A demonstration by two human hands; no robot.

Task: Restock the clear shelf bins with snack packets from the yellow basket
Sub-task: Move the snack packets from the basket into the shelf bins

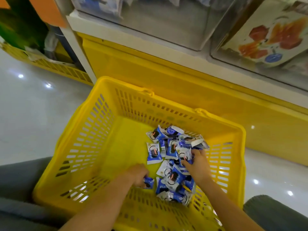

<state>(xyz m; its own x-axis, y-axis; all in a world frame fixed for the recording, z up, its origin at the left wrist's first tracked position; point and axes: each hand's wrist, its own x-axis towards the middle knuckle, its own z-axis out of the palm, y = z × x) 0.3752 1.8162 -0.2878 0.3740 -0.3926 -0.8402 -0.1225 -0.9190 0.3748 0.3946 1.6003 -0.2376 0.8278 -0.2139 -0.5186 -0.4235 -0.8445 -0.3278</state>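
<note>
A yellow basket (93, 124) stands on the floor below me, with several blue-and-white snack packets (171, 147) heaped in its right half. My left hand (137, 175) is down inside the basket, its fingers curled round one blue packet (148, 182). My right hand (197, 163) reaches into the pile and its fingers pinch packets near the right wall. Clear shelf bins (166, 25) sit above on a white shelf; the middle one holds a few blue packets at its back.
A yellow cabinet base (166, 75) runs behind the basket under the shelf. A bin with orange-printed bags (273, 39) is at upper right. Another yellow crate (55, 67) sits at left on the glossy white floor (33, 100). My grey-clad knees flank the basket.
</note>
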